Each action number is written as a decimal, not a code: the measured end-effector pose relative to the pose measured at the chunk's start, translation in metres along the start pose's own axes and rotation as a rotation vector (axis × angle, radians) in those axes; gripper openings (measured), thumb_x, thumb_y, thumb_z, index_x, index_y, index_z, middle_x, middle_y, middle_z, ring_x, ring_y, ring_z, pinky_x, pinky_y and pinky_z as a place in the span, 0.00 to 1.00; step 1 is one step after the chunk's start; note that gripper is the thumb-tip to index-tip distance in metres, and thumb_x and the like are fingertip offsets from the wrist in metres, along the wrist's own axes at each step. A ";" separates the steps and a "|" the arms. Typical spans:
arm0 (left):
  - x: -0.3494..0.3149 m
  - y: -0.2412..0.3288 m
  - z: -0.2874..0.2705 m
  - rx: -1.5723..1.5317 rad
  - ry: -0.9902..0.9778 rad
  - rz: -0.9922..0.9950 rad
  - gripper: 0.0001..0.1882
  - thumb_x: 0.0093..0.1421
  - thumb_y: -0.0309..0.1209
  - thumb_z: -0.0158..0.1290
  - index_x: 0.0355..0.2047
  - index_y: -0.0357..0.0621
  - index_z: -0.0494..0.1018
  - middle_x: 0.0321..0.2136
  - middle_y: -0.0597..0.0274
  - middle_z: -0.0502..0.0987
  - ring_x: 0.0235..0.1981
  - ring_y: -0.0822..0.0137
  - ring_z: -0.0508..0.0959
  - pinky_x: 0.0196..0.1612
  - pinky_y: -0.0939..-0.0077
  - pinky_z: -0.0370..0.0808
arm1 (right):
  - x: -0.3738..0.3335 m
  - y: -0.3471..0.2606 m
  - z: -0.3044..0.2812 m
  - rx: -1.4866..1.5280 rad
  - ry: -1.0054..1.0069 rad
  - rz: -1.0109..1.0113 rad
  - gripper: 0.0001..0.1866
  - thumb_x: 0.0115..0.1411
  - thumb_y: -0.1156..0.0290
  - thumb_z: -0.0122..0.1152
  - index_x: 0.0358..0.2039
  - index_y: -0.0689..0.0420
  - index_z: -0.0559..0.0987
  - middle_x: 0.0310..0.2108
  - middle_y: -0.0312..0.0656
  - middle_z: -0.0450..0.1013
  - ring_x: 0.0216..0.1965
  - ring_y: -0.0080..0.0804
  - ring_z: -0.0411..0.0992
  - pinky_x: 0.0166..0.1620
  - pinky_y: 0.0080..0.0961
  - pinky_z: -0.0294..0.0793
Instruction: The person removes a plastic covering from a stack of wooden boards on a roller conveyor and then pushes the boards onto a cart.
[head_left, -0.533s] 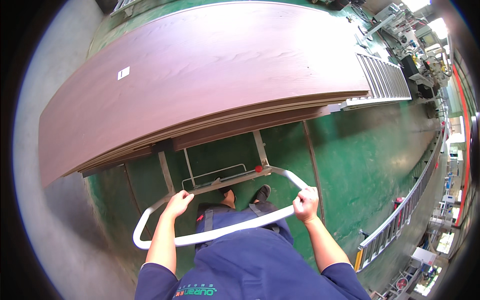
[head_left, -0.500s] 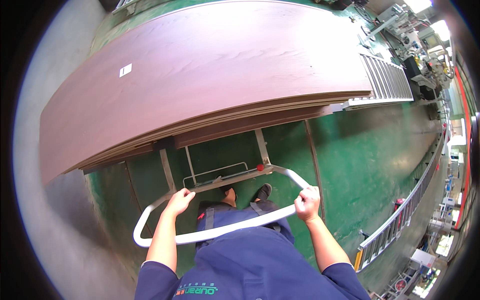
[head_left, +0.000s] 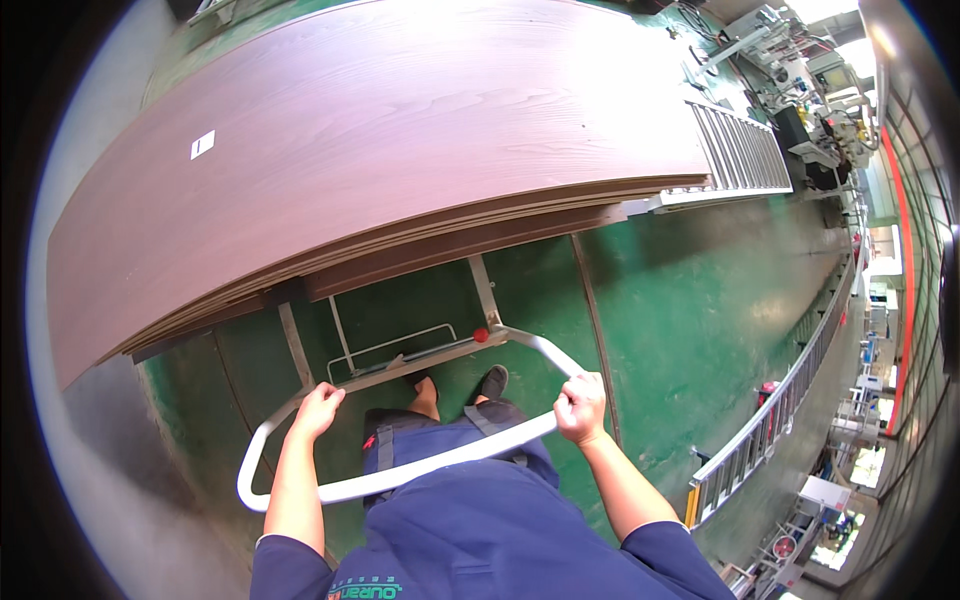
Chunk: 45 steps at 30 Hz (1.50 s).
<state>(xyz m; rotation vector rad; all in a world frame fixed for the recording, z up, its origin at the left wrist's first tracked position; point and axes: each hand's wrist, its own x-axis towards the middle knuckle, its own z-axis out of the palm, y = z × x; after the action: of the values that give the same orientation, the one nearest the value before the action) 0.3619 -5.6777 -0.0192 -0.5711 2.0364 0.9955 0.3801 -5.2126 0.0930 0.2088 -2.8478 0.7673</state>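
A white tubular handle (head_left: 430, 472) of a cart curves across in front of my body. My left hand (head_left: 317, 412) is closed at the handle's left side, close to where it joins the metal frame; the tube under the fingers is partly hidden. On the right bend of the tube, my right hand (head_left: 580, 408) is wrapped round it. Beyond the handle, a stack of large brown wood-grain panels (head_left: 380, 140) rests on the cart, with a small white label (head_left: 203, 145) on the top sheet. A red ball-shaped knob (head_left: 481, 335) sits on the frame's crossbar.
A roller conveyor (head_left: 740, 150) adjoins the stack's right end. Farther right, a long curved-looking conveyor (head_left: 760, 430) runs along the green floor (head_left: 690, 310). Machines (head_left: 820, 90) stand at the far right. My feet, one in a dark shoe (head_left: 487, 384), are under the handle.
The panels, cart and my hands have shifted left in the picture, as have the conveyors and the floor. Both hands keep the same places on the handle.
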 end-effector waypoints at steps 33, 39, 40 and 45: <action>0.048 0.074 0.029 0.227 -0.091 0.231 0.23 0.59 0.46 0.50 0.42 0.38 0.73 0.40 0.46 0.78 0.44 0.50 0.77 0.47 0.63 0.72 | 0.011 0.001 -0.005 0.019 -0.085 -0.014 0.07 0.35 0.75 0.52 0.11 0.55 0.64 0.14 0.40 0.59 0.22 0.41 0.63 0.33 0.35 0.61; 0.096 0.120 0.086 0.362 -0.153 0.347 0.23 0.58 0.46 0.49 0.45 0.40 0.72 0.43 0.46 0.76 0.46 0.51 0.76 0.48 0.62 0.72 | 0.014 -0.001 -0.006 0.044 -0.109 -0.013 0.06 0.34 0.75 0.51 0.11 0.55 0.63 0.14 0.40 0.57 0.21 0.42 0.61 0.32 0.35 0.60; 0.101 0.123 0.100 0.361 -0.097 0.403 0.25 0.57 0.45 0.49 0.49 0.40 0.71 0.48 0.46 0.73 0.50 0.51 0.74 0.52 0.63 0.70 | 0.014 0.000 -0.005 0.042 -0.100 -0.016 0.06 0.33 0.75 0.51 0.11 0.56 0.62 0.14 0.40 0.56 0.20 0.42 0.61 0.32 0.35 0.59; 0.103 0.155 0.135 0.415 -0.232 0.336 0.30 0.57 0.46 0.48 0.58 0.47 0.63 0.59 0.51 0.63 0.61 0.53 0.64 0.60 0.61 0.64 | 0.015 0.001 -0.006 0.043 -0.119 -0.005 0.06 0.31 0.75 0.51 0.11 0.56 0.62 0.14 0.40 0.56 0.20 0.42 0.61 0.32 0.35 0.59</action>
<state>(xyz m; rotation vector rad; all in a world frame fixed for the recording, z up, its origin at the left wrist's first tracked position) 0.2578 -5.4828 -0.0842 0.1053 2.0808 0.7471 0.3664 -5.2105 0.1008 0.2772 -2.9423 0.8434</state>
